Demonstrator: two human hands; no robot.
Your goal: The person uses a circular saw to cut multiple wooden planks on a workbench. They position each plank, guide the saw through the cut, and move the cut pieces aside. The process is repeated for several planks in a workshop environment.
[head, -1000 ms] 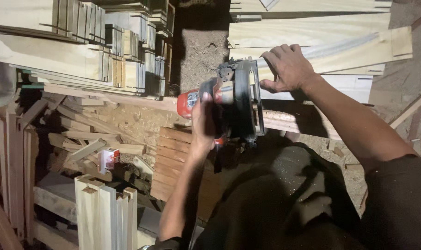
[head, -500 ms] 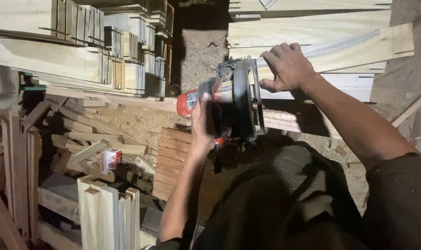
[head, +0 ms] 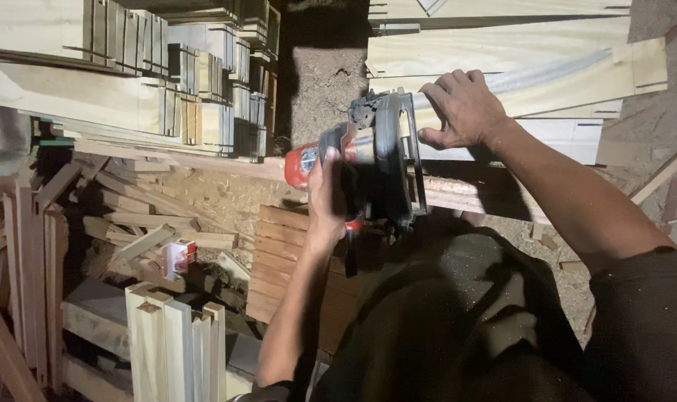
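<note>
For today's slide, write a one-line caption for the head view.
Left hand grips a red-and-black circular saw while the right hand steadies a pale plank.

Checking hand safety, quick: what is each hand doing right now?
Left hand: closed around the handle of the red and black circular saw.
Right hand: open, fingers spread, pressing on the pale wooden board.

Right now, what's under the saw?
The saw sits on a long wood strip, gripped by the left hand; the right hand presses pale boards. Blade and cut line are hidden.
</note>
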